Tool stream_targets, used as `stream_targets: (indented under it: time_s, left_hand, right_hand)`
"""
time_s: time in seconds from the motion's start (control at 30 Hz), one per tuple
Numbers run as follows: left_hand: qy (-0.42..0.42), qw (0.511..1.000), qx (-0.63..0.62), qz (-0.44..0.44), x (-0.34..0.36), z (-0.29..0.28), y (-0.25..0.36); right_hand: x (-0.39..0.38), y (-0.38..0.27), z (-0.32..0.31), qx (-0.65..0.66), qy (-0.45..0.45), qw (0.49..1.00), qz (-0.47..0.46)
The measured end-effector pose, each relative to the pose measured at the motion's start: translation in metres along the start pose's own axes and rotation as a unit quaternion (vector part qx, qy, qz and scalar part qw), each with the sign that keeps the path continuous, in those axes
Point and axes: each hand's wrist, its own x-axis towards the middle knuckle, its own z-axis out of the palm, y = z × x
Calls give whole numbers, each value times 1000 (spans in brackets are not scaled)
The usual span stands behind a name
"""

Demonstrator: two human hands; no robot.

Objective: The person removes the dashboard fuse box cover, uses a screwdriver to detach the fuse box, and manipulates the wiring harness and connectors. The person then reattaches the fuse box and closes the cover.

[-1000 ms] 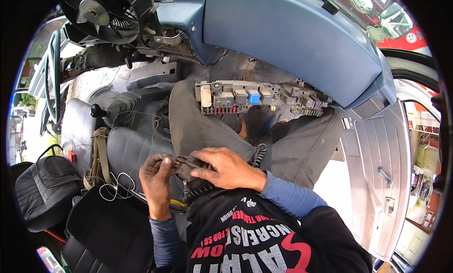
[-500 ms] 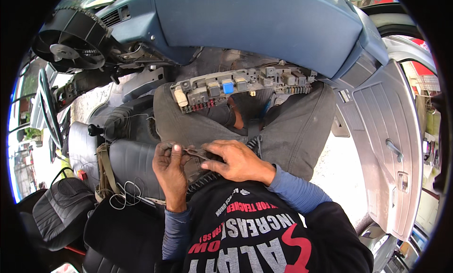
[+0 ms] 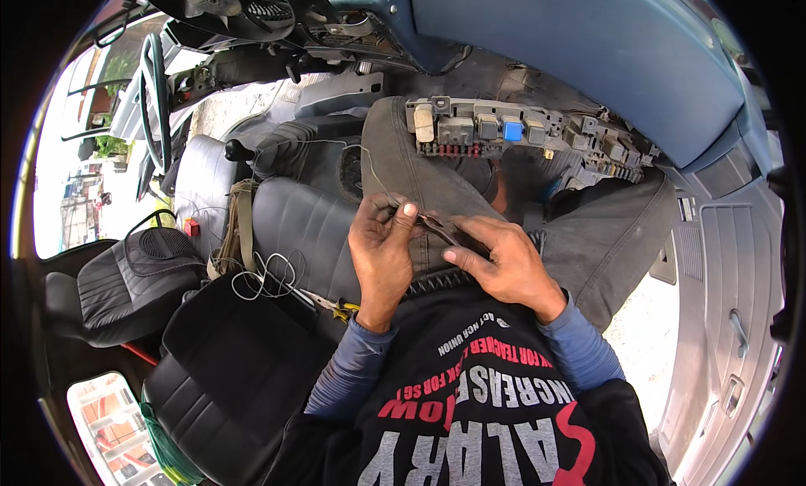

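Note:
Over my lap, my left hand pinches the end of a thin wire between thumb and fingers. That wire loops up past the gear lever. My right hand grips a small pair of dark pliers, their jaws close to my left fingertips and at the wire's end. Fingers partly hide what the jaws touch. Beyond the hands, a grey fuse box rests across my knees, with rows of small fuses, dark relays and one blue relay.
Yellow-handled pliers and a coil of pale cable lie on the black seat at my left. A blue dashboard spans the front. The grey door stands open at right. A white tray is at lower left.
The view has swung left, so everything sits farther right in the picture. More of the wire and the yellow-handled pliers now show. Both hands keep the same hold.

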Motion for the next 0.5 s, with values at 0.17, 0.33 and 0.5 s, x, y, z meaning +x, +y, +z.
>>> stream_targets:
  time_s: [0.17, 0.33, 0.5]
  left_hand:
    - [-2, 1000, -1, 2, 1, 0, 0]
    - [-26, 999, -23, -3, 2, -5, -4]
    - [-51, 998, -2, -31, 8, -30, -5]
  right_hand:
    - [3, -1, -2, 3, -18, 1000, 25]
    - [4, 1, -1, -5, -26, 999, 19]
    - [7, -17, 16, -251, 61, 961, -102]
